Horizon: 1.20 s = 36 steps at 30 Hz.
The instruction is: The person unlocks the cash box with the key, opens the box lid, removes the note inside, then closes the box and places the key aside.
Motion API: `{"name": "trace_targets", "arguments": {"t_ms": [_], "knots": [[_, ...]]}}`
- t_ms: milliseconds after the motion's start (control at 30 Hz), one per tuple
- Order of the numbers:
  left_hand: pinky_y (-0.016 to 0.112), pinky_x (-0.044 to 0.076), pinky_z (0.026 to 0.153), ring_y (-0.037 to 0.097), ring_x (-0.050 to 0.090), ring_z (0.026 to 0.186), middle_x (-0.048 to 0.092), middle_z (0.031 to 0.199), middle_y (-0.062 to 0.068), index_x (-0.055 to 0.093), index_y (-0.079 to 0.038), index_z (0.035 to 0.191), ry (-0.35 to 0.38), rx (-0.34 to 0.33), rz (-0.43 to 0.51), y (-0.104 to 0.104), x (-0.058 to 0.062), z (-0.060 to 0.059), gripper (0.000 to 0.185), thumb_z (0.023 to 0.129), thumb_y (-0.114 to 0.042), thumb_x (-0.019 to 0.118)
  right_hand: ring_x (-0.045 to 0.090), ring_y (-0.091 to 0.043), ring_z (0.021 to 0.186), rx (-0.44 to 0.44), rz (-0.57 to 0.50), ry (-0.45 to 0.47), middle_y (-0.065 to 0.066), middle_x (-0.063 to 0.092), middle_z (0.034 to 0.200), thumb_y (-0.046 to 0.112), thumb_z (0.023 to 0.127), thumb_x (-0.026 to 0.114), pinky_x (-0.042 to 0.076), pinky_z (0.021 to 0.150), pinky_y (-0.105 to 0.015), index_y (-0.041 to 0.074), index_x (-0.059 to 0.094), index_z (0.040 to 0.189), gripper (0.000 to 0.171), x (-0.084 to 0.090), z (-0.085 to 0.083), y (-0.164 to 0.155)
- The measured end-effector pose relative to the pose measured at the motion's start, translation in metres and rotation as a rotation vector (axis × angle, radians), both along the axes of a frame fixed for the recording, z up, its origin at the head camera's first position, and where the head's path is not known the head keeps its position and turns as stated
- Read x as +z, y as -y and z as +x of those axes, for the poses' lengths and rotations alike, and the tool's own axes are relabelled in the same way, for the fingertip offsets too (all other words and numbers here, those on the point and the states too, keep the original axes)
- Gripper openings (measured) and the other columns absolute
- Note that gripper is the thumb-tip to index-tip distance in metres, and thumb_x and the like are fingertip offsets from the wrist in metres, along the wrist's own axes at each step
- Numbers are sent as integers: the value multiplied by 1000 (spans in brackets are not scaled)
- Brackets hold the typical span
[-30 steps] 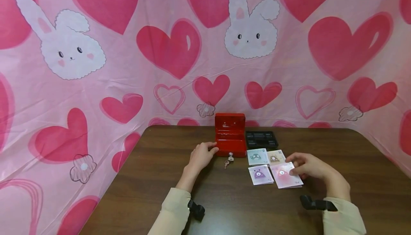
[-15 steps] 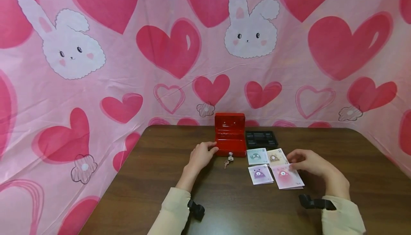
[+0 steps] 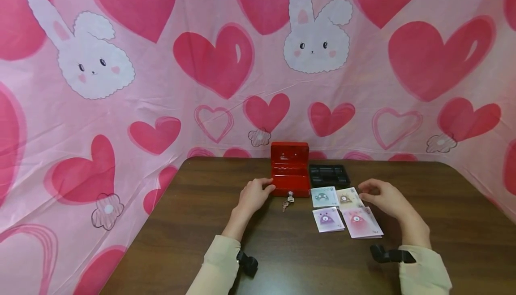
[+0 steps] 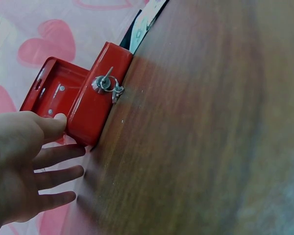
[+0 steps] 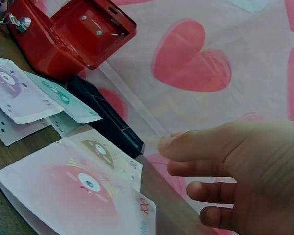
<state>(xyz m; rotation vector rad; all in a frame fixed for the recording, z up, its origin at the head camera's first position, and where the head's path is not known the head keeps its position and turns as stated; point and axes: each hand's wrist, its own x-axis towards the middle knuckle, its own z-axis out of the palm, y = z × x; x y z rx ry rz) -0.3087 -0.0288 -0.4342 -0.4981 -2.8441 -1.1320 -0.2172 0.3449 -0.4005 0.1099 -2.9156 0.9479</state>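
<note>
A small red cash box [image 3: 289, 173] stands at the table's far middle with its lid up and a key [image 3: 289, 196] in its front lock. My left hand [image 3: 253, 195] rests against the box's left side; in the left wrist view the thumb of that hand [image 4: 29, 161] touches the corner of the box [image 4: 83, 105] and the fingers lie straight. Four play notes lie right of the box: green [image 3: 324, 196], tan [image 3: 347, 196], purple [image 3: 327, 219] and pink [image 3: 360, 221]. My right hand [image 3: 382, 196] hovers just right of the tan note, relaxed and holding nothing [image 5: 235, 166].
A black plastic coin tray [image 3: 328, 175] sits behind the notes, right of the box. A pink cloth with hearts and rabbits [image 3: 225, 62] walls in the brown table [image 3: 306, 259] at the back and sides.
My right hand has lifted off the pink note and drifted back toward the tan note. The left hand and the box have not moved.
</note>
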Motion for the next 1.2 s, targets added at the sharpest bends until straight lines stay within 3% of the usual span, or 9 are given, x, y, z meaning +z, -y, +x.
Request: {"name": "trace_targets", "arguments": {"t_ms": [300, 567, 700, 800, 900, 1033, 1200], "knots": [[51, 51, 97, 27, 64, 120, 68, 130, 3, 69, -18, 128, -11, 5, 0, 0, 0, 0, 35, 97, -33, 64, 63, -26, 93, -48, -58, -65, -20, 69, 110, 23, 94, 68, 50, 76, -34, 0, 63, 121, 36, -5, -7, 10], [50, 53, 94, 25, 65, 118, 68, 129, 1, 70, -18, 127, -32, 11, -17, 0, -1, -1, 35, 97, -34, 64, 56, -7, 86, -78, -138, -165, -21, 68, 115, 31, 95, 67, 47, 72, -25, 3, 62, 125, 42, -4, -12, 22], [49, 53, 94, 26, 65, 118, 68, 129, 2, 69, -18, 128, -32, 10, -17, 1, -1, 0, 35, 97, -33, 64, 54, -9, 86, -94, -151, -167, -22, 65, 119, 31, 95, 67, 45, 70, -24, 3, 61, 128, 44, -10, -15, 29], [49, 53, 95, 25, 65, 118, 69, 129, 2, 69, -18, 128, -30, 14, -27, 0, -1, -1, 35, 97, -33, 64, 55, -19, 92, -99, -158, -139, -24, 63, 123, 32, 95, 66, 46, 73, -29, 2, 58, 131, 47, -16, -18, 31], [49, 53, 94, 25, 66, 117, 69, 128, 2, 70, -18, 127, -38, 16, -34, 0, 0, -3, 35, 97, -34, 64, 57, -36, 105, -100, -160, -132, -27, 60, 127, 30, 95, 67, 49, 84, -45, 1, 56, 132, 49, -18, -21, 33], [49, 54, 93, 25, 66, 116, 69, 128, 2, 70, -18, 127, -45, 14, -37, -1, 1, -3, 34, 97, -34, 64, 49, -48, 124, -92, -154, -124, -32, 57, 130, 25, 93, 69, 38, 100, -64, -1, 55, 133, 50, -19, -28, 33], [49, 54, 91, 26, 67, 115, 70, 127, 2, 71, -18, 126, -46, 18, -37, -2, -1, 0, 34, 96, -33, 65, 48, -50, 125, -64, -164, -114, -35, 55, 131, 21, 91, 71, 37, 101, -66, -4, 53, 134, 53, -21, -38, 30]]}}
